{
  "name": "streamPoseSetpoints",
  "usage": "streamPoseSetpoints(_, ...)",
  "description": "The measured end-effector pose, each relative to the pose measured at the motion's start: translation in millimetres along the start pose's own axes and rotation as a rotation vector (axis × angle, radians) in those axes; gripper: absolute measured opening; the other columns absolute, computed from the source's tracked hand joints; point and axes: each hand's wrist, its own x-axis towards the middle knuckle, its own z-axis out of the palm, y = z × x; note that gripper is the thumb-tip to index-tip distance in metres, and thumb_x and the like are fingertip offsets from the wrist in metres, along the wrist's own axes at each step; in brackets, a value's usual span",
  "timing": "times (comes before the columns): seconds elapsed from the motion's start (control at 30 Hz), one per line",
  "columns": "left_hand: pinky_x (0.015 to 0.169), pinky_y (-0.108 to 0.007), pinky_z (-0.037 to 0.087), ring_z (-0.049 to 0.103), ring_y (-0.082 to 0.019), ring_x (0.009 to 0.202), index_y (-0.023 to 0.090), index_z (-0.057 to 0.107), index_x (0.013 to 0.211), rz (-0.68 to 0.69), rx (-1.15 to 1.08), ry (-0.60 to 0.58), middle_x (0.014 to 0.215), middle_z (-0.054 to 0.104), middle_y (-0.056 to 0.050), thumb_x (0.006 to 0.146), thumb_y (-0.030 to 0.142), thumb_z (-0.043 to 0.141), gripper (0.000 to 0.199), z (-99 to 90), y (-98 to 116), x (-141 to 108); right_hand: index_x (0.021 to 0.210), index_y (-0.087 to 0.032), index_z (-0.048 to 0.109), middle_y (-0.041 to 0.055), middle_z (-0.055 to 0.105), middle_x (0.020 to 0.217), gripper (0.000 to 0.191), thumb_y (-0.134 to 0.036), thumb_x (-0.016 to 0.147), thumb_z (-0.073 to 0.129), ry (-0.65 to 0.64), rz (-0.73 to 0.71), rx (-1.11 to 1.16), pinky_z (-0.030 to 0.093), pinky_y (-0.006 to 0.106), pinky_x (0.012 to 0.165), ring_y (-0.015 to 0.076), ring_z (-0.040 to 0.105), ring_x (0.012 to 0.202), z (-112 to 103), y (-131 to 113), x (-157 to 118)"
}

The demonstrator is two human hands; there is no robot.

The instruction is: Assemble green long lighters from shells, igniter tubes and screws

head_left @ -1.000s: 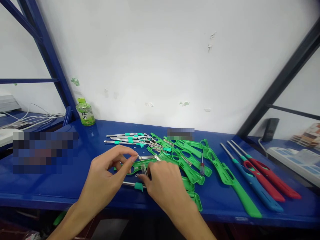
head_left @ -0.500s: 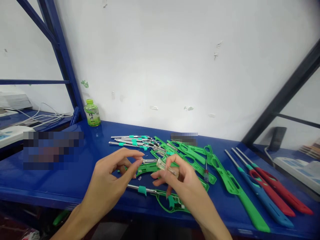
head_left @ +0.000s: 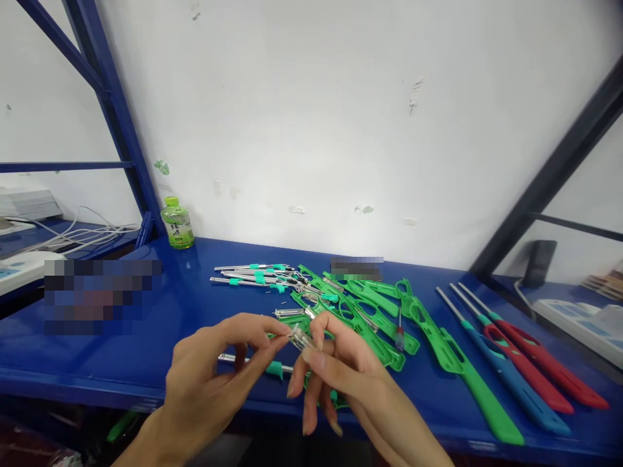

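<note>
A small clear plastic part (head_left: 300,338) is pinched between the thumb and a finger of my right hand (head_left: 341,366). The thumb and forefinger of my left hand (head_left: 226,366) close together at that part's left end; whatever they pinch is too small to name. Behind and right of my hands lie green handle shells (head_left: 374,298) with metal pieces among them. Metal rods with teal clips (head_left: 253,280) form a group behind my left hand. Another rod with a teal clip (head_left: 275,370) lies below my hands, partly hidden.
A screwdriver (head_left: 400,337) lies by the green shells. Blue and red long lighters (head_left: 528,383) rest at the right. A green bottle (head_left: 178,224) stands at the back left of the blue table (head_left: 195,305). Power strips (head_left: 569,318) sit beyond the dark frame.
Both hands have come closer together and slightly lower. The clear part has moved down and left to my left fingertips. The view has shifted slightly.
</note>
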Motion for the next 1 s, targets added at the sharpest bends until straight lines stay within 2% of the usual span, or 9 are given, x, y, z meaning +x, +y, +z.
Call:
streamPoseSetpoints(0.17, 0.055, -0.024, 0.059, 0.081, -0.016, 0.076, 0.031, 0.06, 0.086, -0.041, 0.004, 0.022, 0.089, 0.083, 0.01, 0.095, 0.021, 0.082, 0.026, -0.8, 0.1, 0.7, 0.101, -0.027, 0.044, -0.0033, 0.076, 0.089, 0.037, -0.049, 0.104, 0.074, -0.064, -0.009, 0.027, 0.036, 0.014, 0.046, 0.0066, 0.071, 0.055, 1.0, 0.3, -0.6)
streamPoseSetpoints(0.33, 0.053, -0.026, 0.058, 0.079, -0.017, 0.074, 0.03, 0.058, 0.085, -0.094, -0.014, 0.02, 0.089, 0.082, 0.008, 0.096, 0.026, 0.082, 0.027, -1.5, 1.9, 1.4, 0.099, -0.026, 0.044, -0.003, 0.076, 0.088, 0.035, -0.045, 0.106, 0.072, -0.083, -0.03, 0.039, 0.035, 0.013, 0.045, 0.0043, 0.067, 0.051, -0.8, 2.6, 0.9)
streamPoseSetpoints(0.43, 0.051, -0.024, 0.057, 0.078, -0.016, 0.072, 0.029, 0.057, 0.086, -0.061, 0.001, 0.032, 0.088, 0.081, 0.008, 0.096, 0.023, 0.081, 0.027, -1.2, 0.7, 1.4, 0.099, -0.026, 0.045, -0.003, 0.075, 0.087, 0.038, -0.049, 0.104, 0.074, -0.082, -0.036, 0.02, 0.034, 0.014, 0.043, 0.0038, 0.062, 0.047, -1.1, 5.9, 3.7)
streamPoseSetpoints(0.6, 0.051, -0.021, 0.057, 0.078, -0.014, 0.072, 0.029, 0.053, 0.088, 0.011, 0.017, 0.036, 0.089, 0.081, 0.008, 0.098, 0.017, 0.074, 0.026, 0.5, -0.2, 1.9, 0.099, -0.025, 0.045, -0.0024, 0.075, 0.087, 0.042, -0.054, 0.103, 0.074, -0.067, -0.066, -0.058, 0.022, 0.016, 0.039, -0.0004, 0.041, 0.038, -0.6, 9.0, 4.5)
streamPoseSetpoints(0.7, 0.053, -0.019, 0.058, 0.077, -0.012, 0.068, 0.027, 0.046, 0.085, 0.059, 0.028, 0.007, 0.09, 0.082, 0.008, 0.099, 0.014, 0.071, 0.032, 0.3, 1.4, 2.3, 0.097, -0.025, 0.044, -0.0035, 0.073, 0.085, 0.044, -0.055, 0.102, 0.076, -0.068, -0.077, -0.095, 0.021, 0.019, 0.043, 0.0005, 0.029, 0.043, -0.4, 6.9, 1.5)
streamPoseSetpoints(0.87, 0.056, -0.018, 0.059, 0.08, -0.012, 0.07, 0.027, 0.036, 0.085, 0.079, 0.046, -0.012, 0.082, 0.078, 0.009, 0.099, 0.011, 0.065, 0.037, 0.0, 3.4, -1.1, 0.094, -0.024, 0.046, -0.0037, 0.066, 0.081, 0.047, -0.054, 0.098, 0.082, -0.066, -0.065, -0.21, 0.029, 0.022, 0.059, 0.0077, 0.042, 0.065, -1.6, 2.2, -2.7)
streamPoseSetpoints(1.0, 0.057, -0.016, 0.055, 0.079, -0.01, 0.069, 0.026, 0.034, 0.084, 0.147, 0.053, -0.058, 0.078, 0.073, 0.009, 0.1, 0.006, 0.062, 0.038, 0.4, 3.5, -1.6, 0.091, -0.024, 0.047, -0.0077, 0.052, 0.077, 0.049, -0.052, 0.093, 0.087, -0.053, -0.017, -0.23, 0.032, 0.024, 0.061, 0.0092, 0.046, 0.067, -2.9, 0.9, -3.7)
